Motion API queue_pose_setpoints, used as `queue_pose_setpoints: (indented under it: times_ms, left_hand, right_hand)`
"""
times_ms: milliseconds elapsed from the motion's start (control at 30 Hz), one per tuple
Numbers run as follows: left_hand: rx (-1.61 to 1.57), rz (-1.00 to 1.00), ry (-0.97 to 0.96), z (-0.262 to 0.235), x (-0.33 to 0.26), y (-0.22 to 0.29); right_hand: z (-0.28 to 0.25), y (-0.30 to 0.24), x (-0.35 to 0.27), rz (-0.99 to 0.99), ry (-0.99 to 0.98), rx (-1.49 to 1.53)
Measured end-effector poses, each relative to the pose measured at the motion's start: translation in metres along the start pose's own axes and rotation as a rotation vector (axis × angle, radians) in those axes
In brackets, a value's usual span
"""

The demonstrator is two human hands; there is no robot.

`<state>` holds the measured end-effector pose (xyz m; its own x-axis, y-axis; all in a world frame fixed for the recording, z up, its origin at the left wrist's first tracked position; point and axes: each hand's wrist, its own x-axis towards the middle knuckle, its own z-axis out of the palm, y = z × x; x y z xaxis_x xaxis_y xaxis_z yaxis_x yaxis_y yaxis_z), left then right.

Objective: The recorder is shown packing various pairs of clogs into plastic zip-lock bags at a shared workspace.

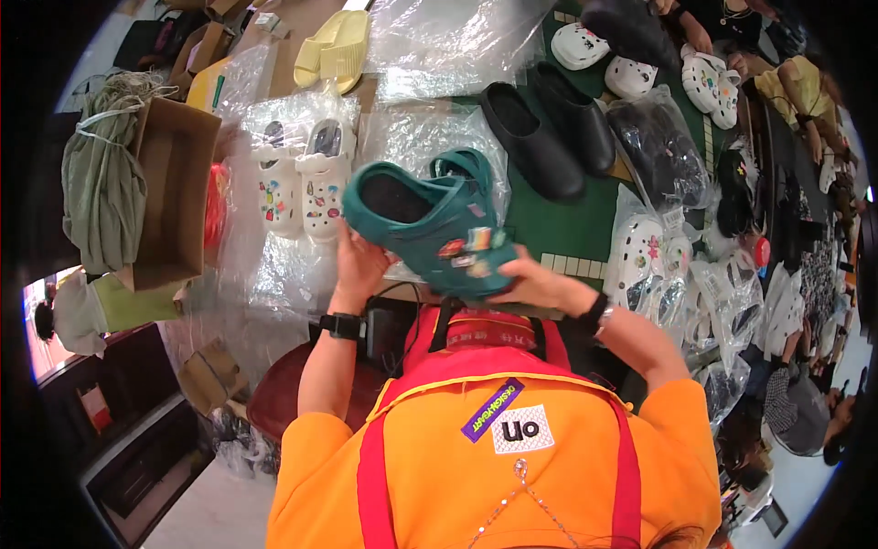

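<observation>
A person in an orange top (466, 467) with red straps (626, 467) holds a pair of teal clogs (416, 240) above a crowded work table, the hands apart and each closed on the footwear at opposite ends. The left hand (363, 265), below a heel, supports the clogs from the near side, a black smartwatch (343, 326) on its wrist; the right hand (541, 282) grips the toe end, just beside a cluster of colorful charms (476, 247). The clogs are tilted, toes toward the right hand, over clear plastic packaging (402, 133). To their left, white clogs (321, 201) dotted with charms lie on clear plastic, with yellow slides (334, 50) farther back and an open cardboard box (174, 197) at the table's left side. Beyond the teal clogs, two black slip-on shoes (535, 133) rest on a green mat (553, 224). At right, more white clogs (636, 261) sit in clear bags, while at the upper right a co-worker's hand (699, 37) is near a black shoe (631, 27).
</observation>
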<state>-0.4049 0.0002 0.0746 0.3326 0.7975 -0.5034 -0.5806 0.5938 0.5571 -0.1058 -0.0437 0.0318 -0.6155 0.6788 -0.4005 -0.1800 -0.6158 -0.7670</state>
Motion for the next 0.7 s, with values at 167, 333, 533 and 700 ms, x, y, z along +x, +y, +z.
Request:
queue_pose_setpoints:
  times_ms: [167, 333, 533, 700]
  left_hand:
    - [0.225, 0.324, 0.336, -0.056, 0.008, -0.003]
    - [0.914, 0.354, 0.446, -0.072, 0.034, 0.004]
    - [1.286, 0.432, 0.419, -0.052, 0.036, -0.019]
    - [2.040, 0.794, 0.198, -0.011, 0.016, -0.018]
  right_hand:
    - [0.072, -0.001, 0.052, 0.504, -0.019, -0.115]
    - [0.060, 0.030, 0.079, -0.005, 0.075, -0.831]
    - [0.001, -0.020, 0.097, -0.170, 0.720, -0.986]
    - [-0.032, -0.024, 0.126, -0.126, 0.713, -1.012]
